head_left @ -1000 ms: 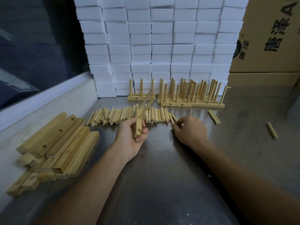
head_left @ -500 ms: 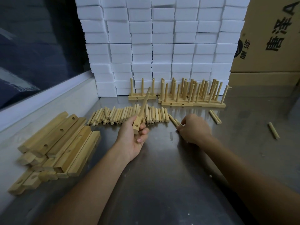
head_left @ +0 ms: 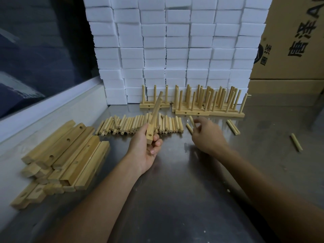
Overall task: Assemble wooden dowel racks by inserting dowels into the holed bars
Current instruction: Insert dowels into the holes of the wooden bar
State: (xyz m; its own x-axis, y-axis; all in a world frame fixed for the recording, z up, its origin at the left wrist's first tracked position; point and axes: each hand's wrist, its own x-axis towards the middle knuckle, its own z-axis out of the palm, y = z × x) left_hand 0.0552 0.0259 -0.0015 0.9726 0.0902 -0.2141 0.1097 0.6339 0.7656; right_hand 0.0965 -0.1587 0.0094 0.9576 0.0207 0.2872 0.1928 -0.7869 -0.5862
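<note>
Your left hand (head_left: 146, 149) grips the bar (head_left: 150, 133), long axis tilted up and away, one dowel (head_left: 156, 109) seated. Your right hand (head_left: 206, 135) pinches the next dowel (head_left: 191, 120) just right of it; swing that leftward to the bar's open hole.

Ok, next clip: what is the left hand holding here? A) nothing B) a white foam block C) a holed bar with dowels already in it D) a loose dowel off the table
C: the left hand grips a holed bar with dowels sticking up from it, an empty hole showing near its lower end.
</note>
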